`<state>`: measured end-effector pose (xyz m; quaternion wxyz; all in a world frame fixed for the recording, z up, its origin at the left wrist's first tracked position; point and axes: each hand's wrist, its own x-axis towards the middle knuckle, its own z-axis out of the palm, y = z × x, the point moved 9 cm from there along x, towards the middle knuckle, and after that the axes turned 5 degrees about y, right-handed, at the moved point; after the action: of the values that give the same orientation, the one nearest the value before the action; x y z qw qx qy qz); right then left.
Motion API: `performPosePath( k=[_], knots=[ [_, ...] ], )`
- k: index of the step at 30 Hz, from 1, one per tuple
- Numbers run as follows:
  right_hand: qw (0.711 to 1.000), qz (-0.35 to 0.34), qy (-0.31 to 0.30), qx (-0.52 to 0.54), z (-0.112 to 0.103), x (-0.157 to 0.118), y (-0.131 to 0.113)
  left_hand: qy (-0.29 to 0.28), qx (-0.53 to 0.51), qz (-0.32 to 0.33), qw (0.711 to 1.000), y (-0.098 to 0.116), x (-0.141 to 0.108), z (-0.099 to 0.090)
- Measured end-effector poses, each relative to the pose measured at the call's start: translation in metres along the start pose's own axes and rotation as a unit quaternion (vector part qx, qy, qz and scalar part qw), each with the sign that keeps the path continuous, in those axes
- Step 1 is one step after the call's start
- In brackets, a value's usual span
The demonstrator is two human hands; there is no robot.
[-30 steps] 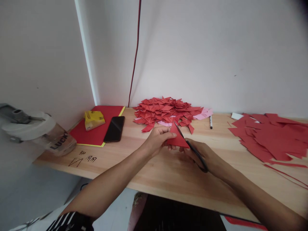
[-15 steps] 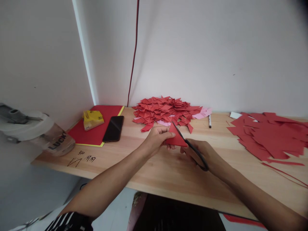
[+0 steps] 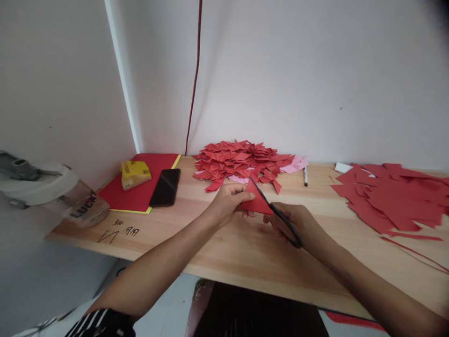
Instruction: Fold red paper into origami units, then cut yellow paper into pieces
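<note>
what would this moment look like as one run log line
left hand: holds red paper | right hand: holds black scissors along the paper's edge | beyond hands: folded red pieces | far right: red sheets

2 pale walls [image 3: 280, 84] meet behind a wooden table [image 3: 228, 255] above a whitish floor [image 3: 164, 299].

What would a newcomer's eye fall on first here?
Probably the heap of folded red paper at the back of the table, mid-picture. Then, in front of it, the dark scissors in the right hand, at the red piece held in the left hand. At far left, the LUCKY bottle.
</note>
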<state>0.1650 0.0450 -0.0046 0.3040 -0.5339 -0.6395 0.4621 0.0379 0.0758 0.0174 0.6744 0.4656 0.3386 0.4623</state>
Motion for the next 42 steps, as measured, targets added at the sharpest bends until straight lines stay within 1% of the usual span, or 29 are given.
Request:
performPosePath(
  k=[6, 9, 13, 17, 19, 22, 27, 30, 32, 36, 38, 42],
  knots=[
    [1.0, 0.015, 0.009, 0.01, 0.0, 0.001, 0.006, 0.001, 0.004, 0.0, 1.0, -0.001, 0.0, -0.001],
    [1.0, 0.012, 0.012, 0.012, -0.001, 0.005, 0.007, 0.015, 0.017, 0.007, 1.0, 0.0, 0.0, -0.004],
    [0.997, 0.01, 0.054, 0.053, -0.014, 0.009, 0.002, 0.062, 0.043, 0.054, 0.996, 0.013, -0.001, -0.012],
    [0.989, -0.03, 0.081, 0.121, -0.026, 0.011, -0.012, 0.086, 0.07, 0.092, 0.99, 0.023, -0.005, -0.013],
    [0.989, -0.042, 0.084, 0.119, -0.029, 0.011, -0.014, 0.094, 0.085, 0.092, 0.988, 0.024, -0.006, -0.013],
    [0.994, -0.04, 0.076, 0.072, -0.027, 0.013, -0.014, 0.1, 0.103, 0.093, 0.985, 0.023, -0.007, -0.012],
    [0.998, -0.032, 0.047, 0.023, -0.021, 0.012, -0.015, 0.093, 0.126, 0.098, 0.983, 0.02, -0.006, -0.01],
    [0.998, -0.026, 0.047, 0.017, -0.021, 0.011, -0.013, 0.081, 0.119, 0.093, 0.985, 0.017, -0.003, -0.009],
    [0.998, -0.034, 0.05, 0.017, -0.021, 0.011, -0.013, 0.054, 0.106, 0.076, 0.99, 0.012, -0.001, -0.005],
    [0.997, -0.05, 0.06, 0.026, -0.024, 0.011, -0.014, -0.011, 0.106, 0.017, 0.994, -0.005, 0.0, 0.004],
    [0.996, -0.058, 0.061, 0.028, -0.024, 0.01, -0.017, -0.024, 0.112, -0.006, 0.993, -0.011, -0.001, 0.006],
    [0.996, -0.066, 0.059, 0.034, -0.024, 0.008, -0.023, -0.024, 0.108, -0.03, 0.993, -0.015, -0.002, 0.006]
  ],
)
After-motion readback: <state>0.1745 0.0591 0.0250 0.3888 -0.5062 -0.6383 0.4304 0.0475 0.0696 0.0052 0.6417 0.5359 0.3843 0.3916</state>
